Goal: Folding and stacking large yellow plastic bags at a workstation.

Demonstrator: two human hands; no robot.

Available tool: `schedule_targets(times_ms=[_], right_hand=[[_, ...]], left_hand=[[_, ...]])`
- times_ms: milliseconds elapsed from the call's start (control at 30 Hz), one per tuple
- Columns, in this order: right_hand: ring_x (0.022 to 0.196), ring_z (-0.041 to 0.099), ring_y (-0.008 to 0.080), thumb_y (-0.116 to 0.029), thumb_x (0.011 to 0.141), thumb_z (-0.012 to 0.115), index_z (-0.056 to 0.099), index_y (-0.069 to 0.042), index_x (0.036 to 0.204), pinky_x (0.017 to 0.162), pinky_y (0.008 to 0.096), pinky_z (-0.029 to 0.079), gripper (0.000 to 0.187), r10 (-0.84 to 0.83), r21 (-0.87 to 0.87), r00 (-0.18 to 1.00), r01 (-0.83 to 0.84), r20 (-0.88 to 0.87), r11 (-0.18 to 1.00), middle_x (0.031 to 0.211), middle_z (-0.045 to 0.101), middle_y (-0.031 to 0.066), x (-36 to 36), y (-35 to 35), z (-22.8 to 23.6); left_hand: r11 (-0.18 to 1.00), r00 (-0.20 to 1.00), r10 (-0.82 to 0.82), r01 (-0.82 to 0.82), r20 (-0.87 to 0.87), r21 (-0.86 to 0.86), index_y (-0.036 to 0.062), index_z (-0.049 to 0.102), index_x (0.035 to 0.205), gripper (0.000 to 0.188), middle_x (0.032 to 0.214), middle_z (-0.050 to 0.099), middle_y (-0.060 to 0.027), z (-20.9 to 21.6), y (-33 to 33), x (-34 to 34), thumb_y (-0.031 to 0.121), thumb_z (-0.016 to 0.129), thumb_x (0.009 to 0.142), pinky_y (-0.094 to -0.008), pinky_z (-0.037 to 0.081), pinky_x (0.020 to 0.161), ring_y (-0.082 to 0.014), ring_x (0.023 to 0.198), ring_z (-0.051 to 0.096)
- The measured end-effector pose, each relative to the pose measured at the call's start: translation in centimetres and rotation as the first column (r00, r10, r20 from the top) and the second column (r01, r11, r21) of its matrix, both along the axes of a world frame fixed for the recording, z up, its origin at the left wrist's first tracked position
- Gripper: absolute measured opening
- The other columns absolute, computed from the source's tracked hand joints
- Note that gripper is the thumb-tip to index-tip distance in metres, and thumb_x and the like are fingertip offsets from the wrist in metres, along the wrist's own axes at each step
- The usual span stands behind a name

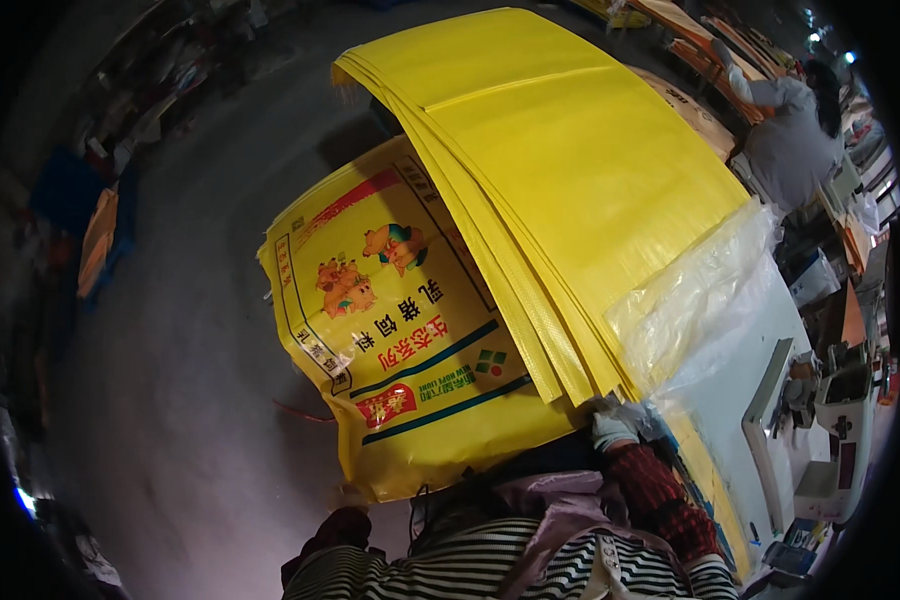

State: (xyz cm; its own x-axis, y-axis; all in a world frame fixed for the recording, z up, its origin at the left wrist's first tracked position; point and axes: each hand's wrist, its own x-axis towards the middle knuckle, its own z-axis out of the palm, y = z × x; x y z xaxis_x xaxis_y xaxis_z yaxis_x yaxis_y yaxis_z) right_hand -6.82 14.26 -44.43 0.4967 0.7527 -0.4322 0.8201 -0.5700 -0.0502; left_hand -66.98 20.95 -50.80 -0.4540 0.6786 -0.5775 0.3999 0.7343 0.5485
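A thick stack of plain yellow woven bags (560, 130) lies over the table, its layered edges fanned and bent down on the left. Below that edge hangs a printed yellow feed bag (400, 300) with cartoon pigs, its upper right part hidden by the stack. My right hand (615, 427), in a white glove, is curled at the near corner of the stack, beside crumpled clear plastic film (695, 300). My left hand (352, 497) is at the near left corner of the printed bag; it is dim and its fingers are mostly hidden.
A pale table (770, 300) runs along the right, with a white sewing machine (840, 430) on it. A person in grey (795, 130) works at the far right. Grey floor (190, 350) lies to the left, with a blue crate (70, 190) at its far side.
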Motion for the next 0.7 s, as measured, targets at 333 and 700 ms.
schedule_targets(times_ms=[333,700], right_hand=[[0.078,0.065,0.0332,-0.038,0.082,0.055,0.069,-0.008,0.091,0.067,0.0446,0.05,0.034,0.031,-0.205,0.999,-0.023,0.038,0.978,0.086,0.067,0.014,-0.1,2.2,3.5],[0.096,0.062,0.0322,-0.026,0.088,0.049,0.065,-0.012,0.106,0.083,0.0414,0.05,0.028,-0.148,-0.085,0.989,0.149,0.019,0.985,0.102,0.065,0.016,3.3,-1.3,2.1]], left_hand=[[0.878,0.822,-0.471,0.4,-0.32,-0.263,0.0061,0.06,0.104,0.046,0.098,0.065,-0.0192,-4.2,2.2,1.8,0.045,0.052,0.081,-0.0467,0.049,0.08,-0.0381,0.094,0.062],[0.719,0.656,-0.674,0.478,-0.34,-0.504,0.0081,0.063,0.11,0.047,0.112,0.062,-0.0189,-0.5,4.7,9.9,0.044,0.046,0.085,-0.0439,0.048,0.089,-0.0346,0.105,0.059]])
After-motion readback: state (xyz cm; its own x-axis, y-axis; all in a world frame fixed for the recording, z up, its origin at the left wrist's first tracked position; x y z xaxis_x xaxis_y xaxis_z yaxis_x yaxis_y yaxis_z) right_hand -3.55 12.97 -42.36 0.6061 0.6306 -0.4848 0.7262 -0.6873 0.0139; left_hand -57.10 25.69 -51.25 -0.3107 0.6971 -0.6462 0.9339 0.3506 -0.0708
